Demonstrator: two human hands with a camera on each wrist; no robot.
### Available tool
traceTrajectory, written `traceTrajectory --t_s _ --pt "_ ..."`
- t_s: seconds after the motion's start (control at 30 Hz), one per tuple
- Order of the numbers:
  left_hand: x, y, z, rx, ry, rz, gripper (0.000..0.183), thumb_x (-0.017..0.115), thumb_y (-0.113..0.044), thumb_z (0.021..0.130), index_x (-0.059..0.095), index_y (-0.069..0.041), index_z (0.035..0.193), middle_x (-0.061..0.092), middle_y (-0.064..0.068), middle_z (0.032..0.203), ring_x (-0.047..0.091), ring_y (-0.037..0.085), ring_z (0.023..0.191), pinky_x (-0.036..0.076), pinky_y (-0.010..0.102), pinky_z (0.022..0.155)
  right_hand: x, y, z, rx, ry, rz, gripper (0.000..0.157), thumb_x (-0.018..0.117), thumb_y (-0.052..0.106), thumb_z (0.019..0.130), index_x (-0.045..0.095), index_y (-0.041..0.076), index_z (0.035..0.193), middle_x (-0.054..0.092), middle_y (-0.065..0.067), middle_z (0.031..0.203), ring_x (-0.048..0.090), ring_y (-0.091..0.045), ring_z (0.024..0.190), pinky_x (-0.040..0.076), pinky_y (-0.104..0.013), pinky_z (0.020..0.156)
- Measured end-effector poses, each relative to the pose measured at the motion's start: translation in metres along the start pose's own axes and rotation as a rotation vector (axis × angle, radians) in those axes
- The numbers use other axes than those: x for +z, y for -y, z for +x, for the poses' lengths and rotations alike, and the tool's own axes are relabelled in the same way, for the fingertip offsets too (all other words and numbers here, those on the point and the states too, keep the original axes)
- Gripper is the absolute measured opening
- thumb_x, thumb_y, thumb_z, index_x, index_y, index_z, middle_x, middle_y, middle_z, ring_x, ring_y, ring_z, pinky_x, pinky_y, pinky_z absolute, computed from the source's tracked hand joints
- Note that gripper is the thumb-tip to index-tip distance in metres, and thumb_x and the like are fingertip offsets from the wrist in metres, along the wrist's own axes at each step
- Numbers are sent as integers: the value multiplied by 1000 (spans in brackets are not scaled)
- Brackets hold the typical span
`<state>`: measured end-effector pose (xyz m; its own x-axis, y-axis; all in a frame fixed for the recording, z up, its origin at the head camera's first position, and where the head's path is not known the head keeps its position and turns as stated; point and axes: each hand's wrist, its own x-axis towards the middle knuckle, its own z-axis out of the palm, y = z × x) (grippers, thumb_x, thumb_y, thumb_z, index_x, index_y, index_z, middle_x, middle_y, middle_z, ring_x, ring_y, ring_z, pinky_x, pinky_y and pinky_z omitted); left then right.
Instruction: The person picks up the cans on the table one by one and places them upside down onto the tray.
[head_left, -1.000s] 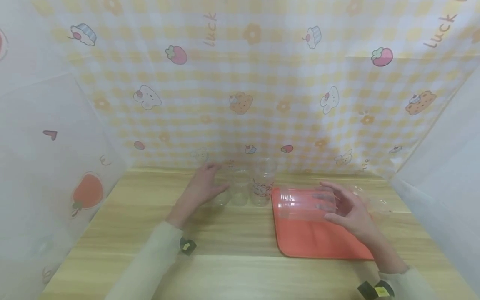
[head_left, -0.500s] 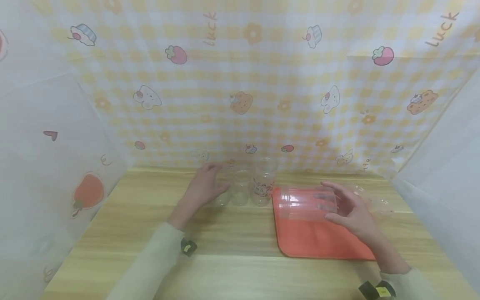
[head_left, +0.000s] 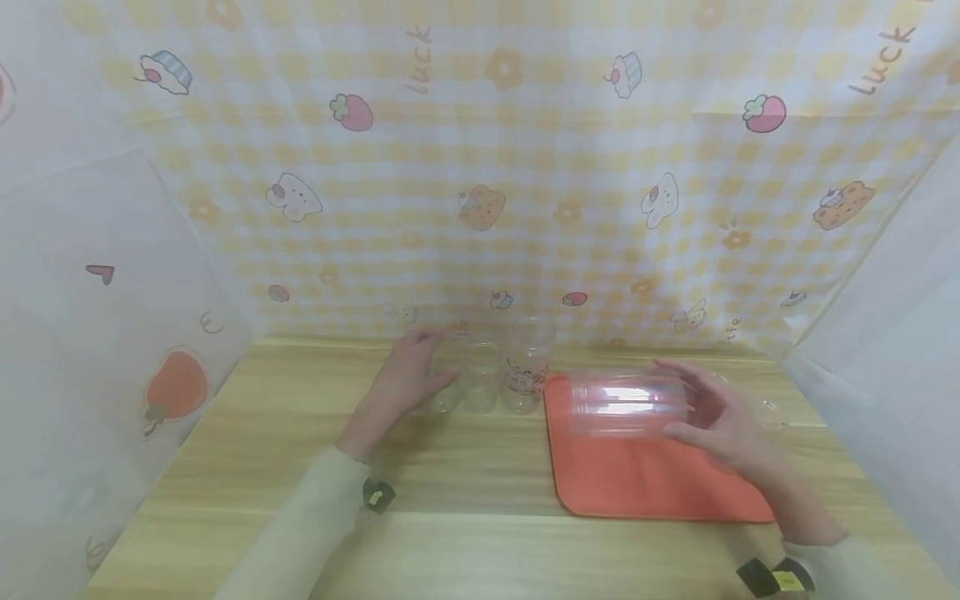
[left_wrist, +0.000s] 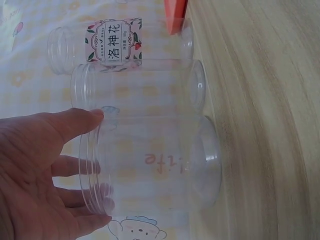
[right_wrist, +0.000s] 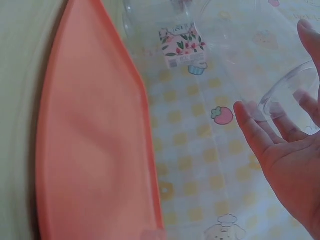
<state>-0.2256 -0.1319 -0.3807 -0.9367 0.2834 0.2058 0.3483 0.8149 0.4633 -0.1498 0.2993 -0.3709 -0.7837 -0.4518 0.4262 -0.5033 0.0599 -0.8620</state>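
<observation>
My left hand (head_left: 401,375) grips the neck of a clear plastic jar (left_wrist: 150,165) standing upright at the back of the table, thumb on one side of the rim and fingers on the other. Beside it stand a second clear jar (left_wrist: 145,87) and a taller one with a floral label (head_left: 527,375). Over the red tray (head_left: 637,483), my right hand (head_left: 727,425) holds a larger clear jar (head_left: 626,404) sideways by its base end, its mouth towards the left. In the right wrist view the fingers (right_wrist: 255,130) curl around that end; the jar is partly out of frame.
Some clear plastic (head_left: 771,412) lies on the table right of the tray, partly hidden behind my right hand. A checked cloth (head_left: 480,167) hangs behind the table (head_left: 465,550), with pale sheets at both sides.
My right hand has shifted slightly right, carrying the sideways jar with it. The left hand and the standing jars have stayed in place.
</observation>
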Motion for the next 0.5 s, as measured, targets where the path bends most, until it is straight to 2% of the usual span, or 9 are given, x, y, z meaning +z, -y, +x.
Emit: traceTrajectory --t_s 0.23,0.4,0.5 --pt "-1 -3 -1 -2 9 9 70 77 -32 92 49 3 145 46 26 147 43 44 135 37 55 112 -9 11 -2 41 -22 -201 85 75 -23 76 39 -5 150 52 -12 145 60 -17 120 55 -28 91" --pt "-3 -4 -2 2 10 17 70 77 -32 92 49 4 145 46 27 146 43 44 135 37 55 112 -13 11 -2 22 39 -79 84 70 -30 75 34 -12 149 51 -14 146 61 -24 121 56 -35 92" --pt "-2 -4 -2 6 9 17 70 78 -31 92 49 4 145 47 26 146 43 44 134 37 55 112 -15 12 -2 17 61 -49 83 68 -31 75 34 -13 149 52 -9 145 59 -25 124 54 -37 95"
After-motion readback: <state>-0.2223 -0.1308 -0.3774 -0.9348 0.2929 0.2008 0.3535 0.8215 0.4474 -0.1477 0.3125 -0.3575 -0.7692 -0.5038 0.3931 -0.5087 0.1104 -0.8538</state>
